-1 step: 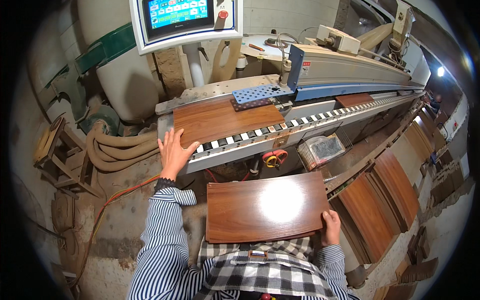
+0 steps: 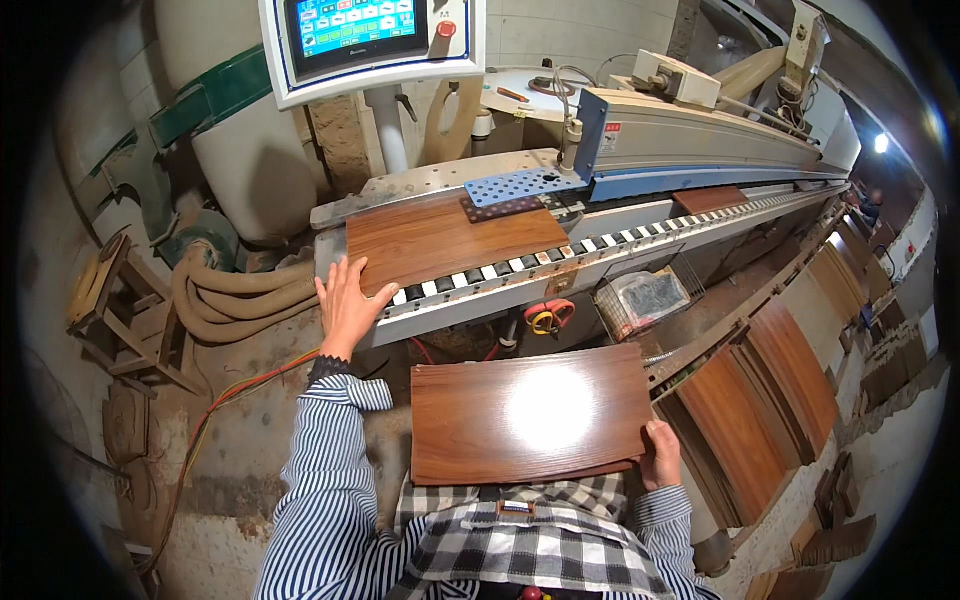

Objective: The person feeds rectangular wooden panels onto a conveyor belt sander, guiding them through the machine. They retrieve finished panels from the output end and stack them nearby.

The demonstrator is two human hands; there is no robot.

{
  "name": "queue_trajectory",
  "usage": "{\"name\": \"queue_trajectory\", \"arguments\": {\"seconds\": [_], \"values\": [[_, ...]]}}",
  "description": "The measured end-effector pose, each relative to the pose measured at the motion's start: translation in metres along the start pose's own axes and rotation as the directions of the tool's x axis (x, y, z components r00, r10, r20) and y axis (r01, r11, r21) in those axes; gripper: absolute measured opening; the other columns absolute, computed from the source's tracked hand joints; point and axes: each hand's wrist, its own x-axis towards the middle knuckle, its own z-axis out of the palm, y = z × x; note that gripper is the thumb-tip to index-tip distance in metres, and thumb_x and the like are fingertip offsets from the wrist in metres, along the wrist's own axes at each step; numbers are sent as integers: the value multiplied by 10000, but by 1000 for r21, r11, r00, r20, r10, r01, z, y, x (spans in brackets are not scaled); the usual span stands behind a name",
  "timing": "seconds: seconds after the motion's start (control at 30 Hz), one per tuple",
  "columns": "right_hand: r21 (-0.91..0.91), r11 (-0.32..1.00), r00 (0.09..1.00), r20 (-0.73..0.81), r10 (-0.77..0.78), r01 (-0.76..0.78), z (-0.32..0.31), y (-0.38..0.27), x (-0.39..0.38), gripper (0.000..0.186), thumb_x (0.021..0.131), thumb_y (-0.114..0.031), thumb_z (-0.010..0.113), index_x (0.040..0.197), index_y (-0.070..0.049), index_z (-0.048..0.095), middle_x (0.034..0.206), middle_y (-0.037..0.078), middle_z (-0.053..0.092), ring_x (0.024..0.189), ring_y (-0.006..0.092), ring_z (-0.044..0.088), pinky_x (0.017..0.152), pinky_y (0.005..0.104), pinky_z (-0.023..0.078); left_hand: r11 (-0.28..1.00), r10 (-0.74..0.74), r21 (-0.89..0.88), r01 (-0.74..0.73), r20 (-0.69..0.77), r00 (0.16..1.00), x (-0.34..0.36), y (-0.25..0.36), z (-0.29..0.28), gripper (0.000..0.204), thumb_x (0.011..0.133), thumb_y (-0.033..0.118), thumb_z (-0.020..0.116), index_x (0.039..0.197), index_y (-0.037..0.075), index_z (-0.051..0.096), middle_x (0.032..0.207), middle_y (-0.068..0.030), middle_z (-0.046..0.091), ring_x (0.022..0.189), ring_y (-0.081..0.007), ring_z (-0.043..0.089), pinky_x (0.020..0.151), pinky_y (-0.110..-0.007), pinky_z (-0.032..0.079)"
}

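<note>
My left hand (image 2: 347,305) rests with fingers spread against the near left end of a brown wood-grain panel (image 2: 430,240). That panel lies flat on the machine's feed bed, its right part under a blue perforated guard (image 2: 522,186). In front of my lap is a small stack of similar wood-grain panels (image 2: 470,420), the top one shining with reflected light. My right hand (image 2: 661,455) is closed on the right edge of this stack; some of its fingers are hidden behind the boards.
A roller-like conveyor track (image 2: 610,241) runs off to the far right, carrying another panel (image 2: 710,200). A control screen (image 2: 360,28) stands above. Stacked panels (image 2: 735,430) lean at right. A wire basket (image 2: 650,300) and scissors (image 2: 548,318) hang below the track; hoses (image 2: 240,300) lie left.
The panels in my right hand have shifted slightly left and tilted a little. The far panel on the track has moved slightly right. My left hand has stayed in place.
</note>
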Motion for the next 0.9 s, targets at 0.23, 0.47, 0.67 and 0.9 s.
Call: {"name": "queue_trajectory", "arguments": {"seconds": [0.23, 0.47, 0.67, 0.9], "values": [[-31, 998, 998, 16, 63, -62, 1, 7, 2, 293, 945, -194, 578, 1155, 9, 601, 963, 53, 673, 770, 115, 655, 615, 256, 572, 1000, 21, -4, -21, 3, 1000, 1, -2, 1, 745, 822, 564, 644, 1382, 99, 487, 1514, -185, 348, 1431, -322, 265, 1178, -510, 70], [-64, 997, 999, 0, 53, -53, 1, 8, 0, 289, 942, -169, 568, 1149, 30, 600, 962, 53, 677, 778, 117, 645, 633, 244, 547, 1000, 14, 4, -14, 21, 1000, 0, -2, 0, 745, 824, 563, 641, 1387, 102, 481, 1520, -182, 340, 1430, -324, 266, 1178, -507, 68], [-106, 994, 1000, 1, 28, -28, -9, 18, 7, 269, 940, -210, 573, 1143, -41, 622, 942, 14, 672, 765, 107, 639, 576, 252, 539, 998, 50, -40, -50, -4, 999, 1, -5, 2, 737, 818, 558, 655, 1367, 91, 503, 1506, -217, 347, 1418, -355, 283, 1167, -542, 78], [-111, 992, 998, -23, 59, -61, 1, 9, 0, 270, 942, -201, 570, 1147, -33, 617, 962, 20, 673, 797, 110, 641, 608, 246, 538, 993, 89, -79, -86, 38, 995, 3, -13, 1, 710, 828, 518, 662, 1369, 89, 498, 1514, -219, 331, 1424, -361, 266, 1168, -529, 73]]}}
